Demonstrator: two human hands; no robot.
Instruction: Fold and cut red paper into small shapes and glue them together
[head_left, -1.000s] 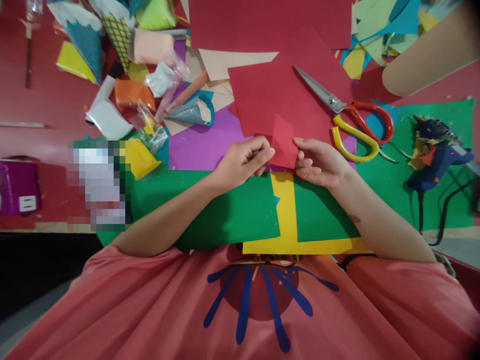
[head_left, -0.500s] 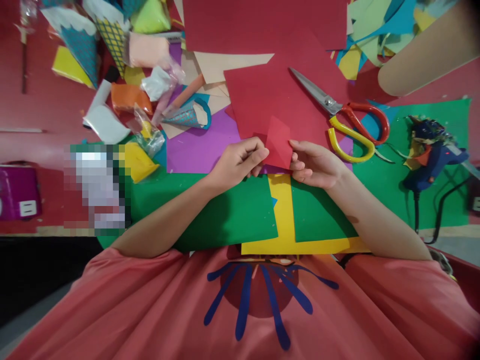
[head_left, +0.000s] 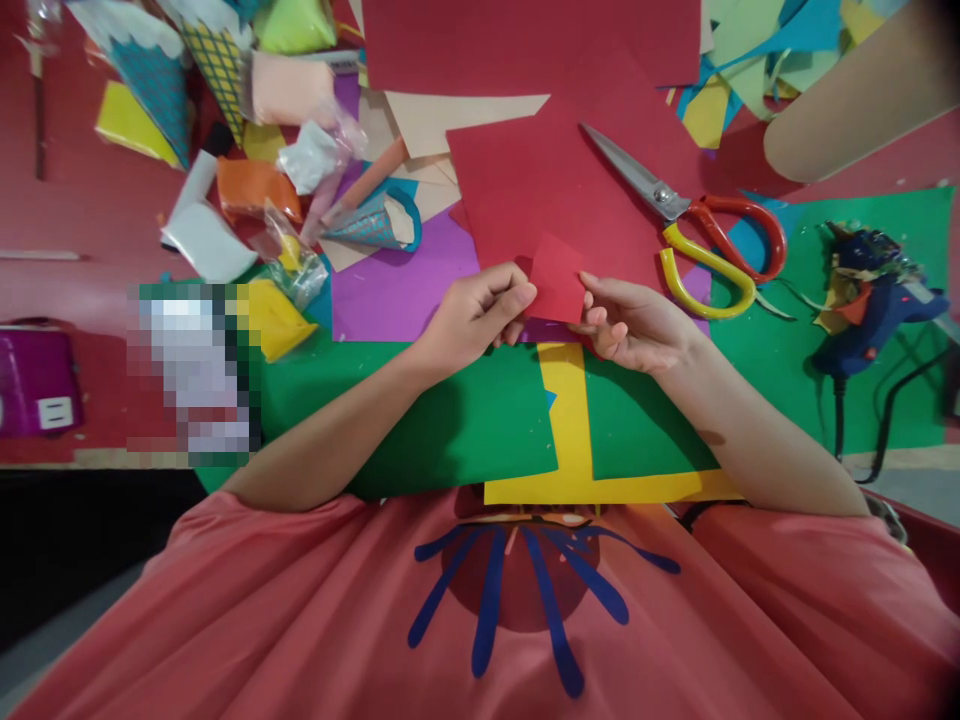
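A small red paper piece (head_left: pixel 556 280) is held up between my two hands, roughly square with one corner rising. My left hand (head_left: pixel 480 310) pinches its left edge between thumb and fingers. On the right edge, the thumb and fingers of my right hand (head_left: pixel 634 322) grip it, with the lower fingers curled beneath. Behind the piece lies a large red paper sheet (head_left: pixel 517 190). Open-bladed or not I cannot tell, but big scissors (head_left: pixel 660 195) with one red and one yellow handle rest on that sheet, just beyond my right hand.
Green sheets (head_left: pixel 420 420) and a yellow sheet (head_left: pixel 566 400) cover the near table. A glue gun (head_left: pixel 862 325) lies at right, below a cardboard tube (head_left: pixel 840 120). On the left are several clay packets (head_left: pixel 259 190), paper cones (head_left: pixel 150 75) and a small blue cone (head_left: pixel 375 225).
The red paper piece has turned slightly between my hands, its lower edge now sitting higher. My right fingers have shifted a little along its edge. The view has moved slightly.
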